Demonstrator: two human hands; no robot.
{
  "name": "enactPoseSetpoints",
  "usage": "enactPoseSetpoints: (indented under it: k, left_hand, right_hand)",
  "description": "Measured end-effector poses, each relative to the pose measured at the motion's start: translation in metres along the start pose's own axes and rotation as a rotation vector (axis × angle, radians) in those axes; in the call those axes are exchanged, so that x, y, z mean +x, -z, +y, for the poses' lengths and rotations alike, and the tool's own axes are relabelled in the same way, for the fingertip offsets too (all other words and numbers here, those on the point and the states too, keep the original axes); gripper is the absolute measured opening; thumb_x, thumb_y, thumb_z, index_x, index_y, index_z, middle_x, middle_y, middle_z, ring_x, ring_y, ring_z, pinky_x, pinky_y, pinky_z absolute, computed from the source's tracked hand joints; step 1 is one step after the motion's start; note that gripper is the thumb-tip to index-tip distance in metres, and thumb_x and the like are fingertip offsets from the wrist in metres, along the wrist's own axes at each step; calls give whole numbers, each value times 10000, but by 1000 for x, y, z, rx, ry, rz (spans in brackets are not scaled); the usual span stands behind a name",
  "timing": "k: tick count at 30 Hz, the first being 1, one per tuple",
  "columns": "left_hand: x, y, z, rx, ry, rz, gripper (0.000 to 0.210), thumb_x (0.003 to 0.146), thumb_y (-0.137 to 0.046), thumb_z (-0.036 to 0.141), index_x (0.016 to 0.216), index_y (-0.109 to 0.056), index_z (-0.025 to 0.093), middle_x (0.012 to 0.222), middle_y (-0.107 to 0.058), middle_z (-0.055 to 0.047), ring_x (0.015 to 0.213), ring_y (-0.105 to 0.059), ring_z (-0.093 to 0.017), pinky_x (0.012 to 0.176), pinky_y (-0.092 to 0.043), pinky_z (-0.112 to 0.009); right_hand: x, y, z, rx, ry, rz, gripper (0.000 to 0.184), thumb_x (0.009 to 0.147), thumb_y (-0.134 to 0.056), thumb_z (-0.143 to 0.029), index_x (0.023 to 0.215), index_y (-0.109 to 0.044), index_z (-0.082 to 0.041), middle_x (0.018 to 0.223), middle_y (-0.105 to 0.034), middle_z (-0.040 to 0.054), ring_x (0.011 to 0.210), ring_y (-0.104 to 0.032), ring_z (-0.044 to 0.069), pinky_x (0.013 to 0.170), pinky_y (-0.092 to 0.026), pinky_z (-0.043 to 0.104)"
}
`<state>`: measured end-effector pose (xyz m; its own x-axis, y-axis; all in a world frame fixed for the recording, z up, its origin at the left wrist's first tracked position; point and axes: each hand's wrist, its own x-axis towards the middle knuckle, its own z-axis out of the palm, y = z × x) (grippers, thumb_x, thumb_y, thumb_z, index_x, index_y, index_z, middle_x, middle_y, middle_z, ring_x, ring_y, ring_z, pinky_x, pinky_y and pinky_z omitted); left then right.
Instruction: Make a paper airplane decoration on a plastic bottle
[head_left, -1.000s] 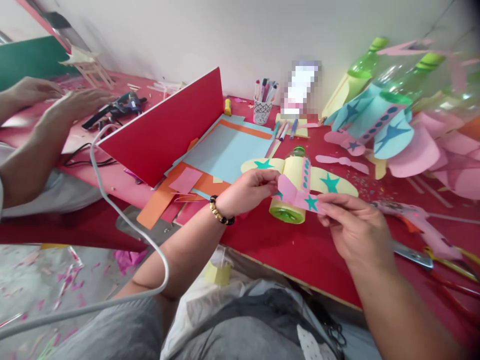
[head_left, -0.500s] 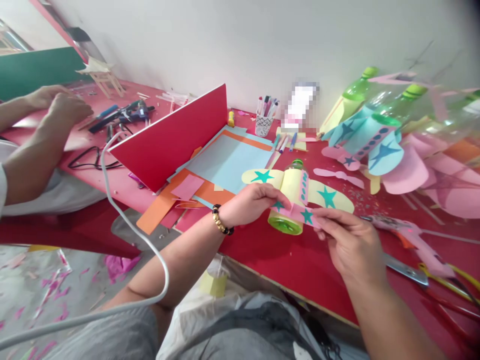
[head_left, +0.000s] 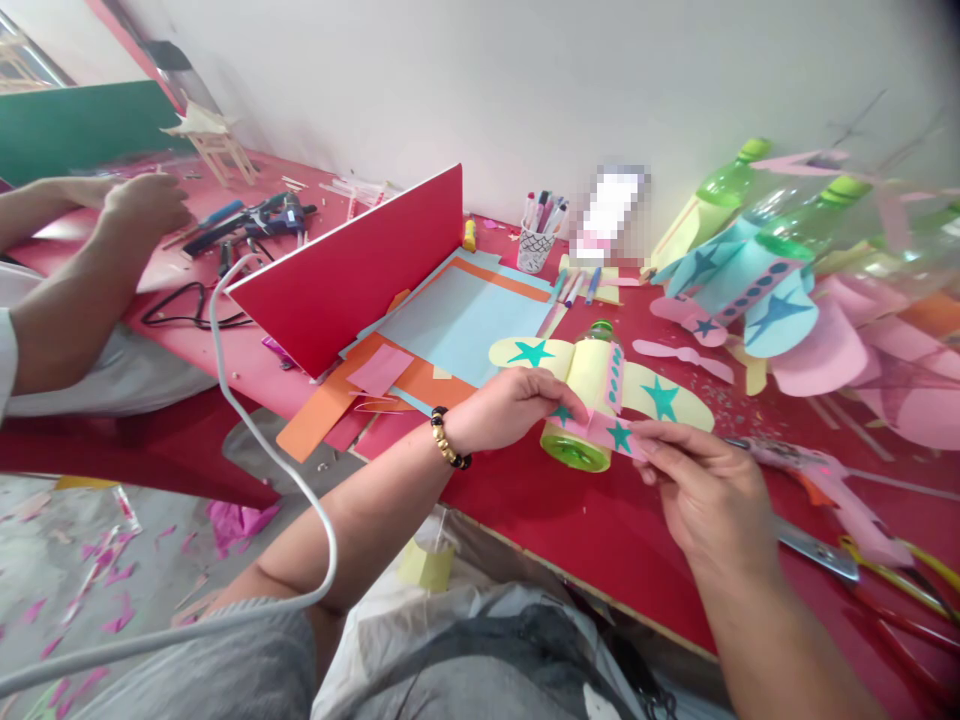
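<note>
A green plastic bottle (head_left: 576, 453) lies on the red table, wrapped in pale yellow paper (head_left: 589, 371), with a yellow wing bearing a green star on each side. Across its near end runs a pink paper strip (head_left: 602, 430) with green stars. My left hand (head_left: 517, 405) pinches the strip's left end between thumb and fingers. Its right end is in the pinch of my right hand (head_left: 701, 475). A pink dotted strip (head_left: 613, 373) runs along the bottle's top. The strip's outer ends are partly hidden by my fingers.
To the right lie a pink glue gun (head_left: 832, 485) and scissors (head_left: 817, 550). Finished-looking bottle planes (head_left: 780, 290) stand behind them. Paper sheets (head_left: 465, 325) lie left, beside a red divider board (head_left: 360, 260). Beyond it are a co-worker's hands (head_left: 146, 210). A white cable (head_left: 300, 490) hangs across my left arm.
The view has shifted slightly, so most things appear a little further right. Both hands keep their hold on the pink strip, with hardly any movement. The co-worker's hands have moved slightly.
</note>
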<state>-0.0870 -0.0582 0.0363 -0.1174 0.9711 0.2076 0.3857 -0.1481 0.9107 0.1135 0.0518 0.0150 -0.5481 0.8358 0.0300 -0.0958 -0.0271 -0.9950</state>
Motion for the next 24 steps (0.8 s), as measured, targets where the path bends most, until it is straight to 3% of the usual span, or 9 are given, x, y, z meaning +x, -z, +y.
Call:
enactPoseSetpoints:
  k: [24]
  left_hand:
    - [0,2,-2,-49,20,-19,264,841,-475,64,848,-727,143,905,-695,-43,838,-610,-130,789,-477,-222]
  right_hand:
    - [-1,0,-1,-49,-16,-44,141,705,-753,-165,832,-778,-221,657,-686,13,572,-546,111,503,-418,222]
